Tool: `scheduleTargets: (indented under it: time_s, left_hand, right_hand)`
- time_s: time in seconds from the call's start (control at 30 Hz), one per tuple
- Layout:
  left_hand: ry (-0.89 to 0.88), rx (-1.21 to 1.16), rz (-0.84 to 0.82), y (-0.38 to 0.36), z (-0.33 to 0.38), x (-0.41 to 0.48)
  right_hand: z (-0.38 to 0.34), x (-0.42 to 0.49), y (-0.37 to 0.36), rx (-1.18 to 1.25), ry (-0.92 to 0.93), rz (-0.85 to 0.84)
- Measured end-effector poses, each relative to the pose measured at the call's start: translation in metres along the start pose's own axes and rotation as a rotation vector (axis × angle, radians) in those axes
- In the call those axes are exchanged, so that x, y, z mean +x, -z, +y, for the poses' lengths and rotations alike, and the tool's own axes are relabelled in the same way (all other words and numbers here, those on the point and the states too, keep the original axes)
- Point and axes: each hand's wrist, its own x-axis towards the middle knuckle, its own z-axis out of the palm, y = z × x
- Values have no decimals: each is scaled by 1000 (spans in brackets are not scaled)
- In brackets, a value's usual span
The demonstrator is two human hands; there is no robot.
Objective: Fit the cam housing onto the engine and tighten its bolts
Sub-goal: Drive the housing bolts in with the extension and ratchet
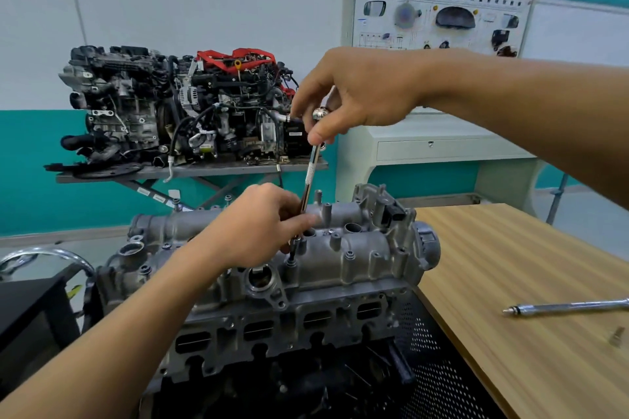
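Driver [312,170] held tilted: top pinched by right hand [357,92], lower shaft pinched by left hand [258,228]; tip set on bolt [291,260] in housing [360,258].

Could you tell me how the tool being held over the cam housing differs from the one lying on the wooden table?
Pose: the held tool stands nearly upright, tip down on the cam housing, while the table tool lies flat on the wooden table.
Handling: the right hand grips the held tool's top and the left hand pinches its lower shaft, while the table tool is untouched.
Both are long, slender, shiny metal bars.
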Motion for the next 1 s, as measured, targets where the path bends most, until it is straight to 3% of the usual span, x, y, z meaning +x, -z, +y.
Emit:
scheduleTargets:
  time_s: [0.57, 0.73, 1.0]
  left_hand:
    - [-71, -226, -12, -5, -12, -7]
    - [-66, -247, -4, -6, -11, -7]
    - [-11, -329, 301, -4, -2, -3]
  right_hand:
    - [1, -8, -29, 14, -15, 193]
    - [-2, -6, -22, 49, 8, 161]
    - [-5, 18, -8, 185, 30, 288]
